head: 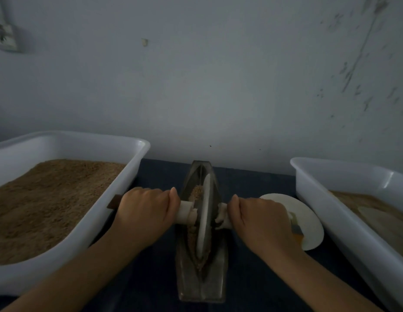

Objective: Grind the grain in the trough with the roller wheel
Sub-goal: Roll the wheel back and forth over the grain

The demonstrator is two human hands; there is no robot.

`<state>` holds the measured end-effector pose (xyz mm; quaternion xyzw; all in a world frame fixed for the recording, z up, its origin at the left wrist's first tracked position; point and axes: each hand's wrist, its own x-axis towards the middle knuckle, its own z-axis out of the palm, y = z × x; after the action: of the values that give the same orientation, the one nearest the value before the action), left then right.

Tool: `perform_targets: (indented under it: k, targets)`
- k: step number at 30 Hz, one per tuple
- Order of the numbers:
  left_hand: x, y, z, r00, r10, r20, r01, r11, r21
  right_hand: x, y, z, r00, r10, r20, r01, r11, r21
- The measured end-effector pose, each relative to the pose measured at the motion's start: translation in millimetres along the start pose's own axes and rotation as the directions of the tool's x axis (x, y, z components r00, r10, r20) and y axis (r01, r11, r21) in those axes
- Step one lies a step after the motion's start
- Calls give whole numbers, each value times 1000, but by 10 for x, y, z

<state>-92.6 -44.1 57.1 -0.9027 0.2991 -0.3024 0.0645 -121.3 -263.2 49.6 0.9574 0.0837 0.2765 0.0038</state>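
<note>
A long dark metal trough (201, 282) runs away from me at the middle of the table, with tan grain (196, 192) lying in its groove. The pale roller wheel (205, 215) stands on edge in the groove about midway along. Its axle handle sticks out to both sides, wrapped in white cloth near the wheel. My left hand (144, 210) grips the left handle and my right hand (259, 219) grips the right one. The brown left tip of the handle shows past my left hand.
A large white tub (137, 154) of tan grain stands at the left. Another white tub (308, 176) with finer brown material stands at the right. A white plate (308, 224) with a small brush lies beside my right hand. A grey wall rises close behind the table.
</note>
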Motion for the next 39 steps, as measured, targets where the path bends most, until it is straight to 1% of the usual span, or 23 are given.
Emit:
perform_targets:
  k: [3, 5, 7, 9, 11, 12, 16, 20, 22, 24, 26, 28, 30, 31, 32, 34, 35, 36, 37, 38, 39]
  targets:
    - [-20, 0, 14, 1000, 2, 26, -3, 1000, 17, 28, -26, -25, 1000, 24, -13, -23, 999, 30]
    - [18, -21, 63, 998, -6, 54, 1, 997, 76, 84, 1, 40, 1000, 19, -9, -19, 1000, -21]
    - [95, -40, 103, 997, -14, 77, 3, 989, 146, 175, 28, 115, 998, 51, -26, -52, 997, -58]
    - [178, -61, 147, 996, -35, 78, 19, 979, 202, 277, 37, 194, 990, 92, -106, -94, 996, -8]
    - [268, -85, 220, 992, -76, 99, 49, 966, 252, 398, 62, 301, 974, 95, -205, -92, 996, 23]
    - [312, -101, 259, 991, -93, 94, 65, 962, 266, 459, 85, 365, 970, 94, -224, -91, 996, 22]
    - [480, -162, 373, 995, -97, 11, 92, 973, 214, 686, 169, 527, 974, 102, -204, -114, 992, -49]
    - [569, -201, 436, 991, -132, -26, 135, 966, 220, 777, 172, 554, 977, 97, -188, -102, 995, -17]
    - [534, -176, 423, 992, -123, 34, 114, 975, 190, 735, 156, 530, 977, 112, -183, -116, 993, -14]
    - [460, -158, 402, 989, -106, 105, 82, 974, 212, 639, 116, 464, 980, 82, -183, -91, 995, -41]
    - [352, -116, 356, 989, -117, 91, 96, 973, 208, 530, 67, 371, 964, 44, -261, -57, 997, -45]
    - [239, -88, 267, 992, -104, 76, 95, 988, 123, 415, 32, 272, 963, 17, -271, -20, 1000, -8]
    - [160, -43, 167, 994, -95, 51, 90, 993, 80, 290, 19, 213, 973, 0, -233, 5, 1000, 22]
    - [124, -36, 142, 996, -68, 54, 63, 995, 81, 232, 22, 195, 979, 5, -204, -2, 1000, 19]
    - [84, -35, 126, 996, -42, 78, 36, 996, 80, 185, 28, 189, 985, 5, -173, -4, 1000, 3]
    - [50, 0, 53, 988, -36, 150, 22, 996, 91, 99, 43, 176, 994, -14, -111, 14, 1000, -1]
    - [40, 32, 9, 985, -58, 165, 44, 995, 89, 63, 40, 148, 992, -33, -118, 33, 999, 2]
    - [20, 55, 4, 986, -102, 128, 95, 994, 60, 40, 27, 107, 991, -42, -126, 43, 999, 4]
    - [27, 76, 4, 974, -213, 77, 214, 977, -11, 21, 13, 74, 990, -35, -136, 37, 999, 10]
    - [30, 82, 39, 953, -303, 23, 304, 951, -56, 15, 8, 63, 991, -23, -130, 27, 999, 25]
    - [28, 80, 59, 944, -329, -10, 327, 943, -62, 16, 14, 64, 990, -20, -138, 26, 999, 38]
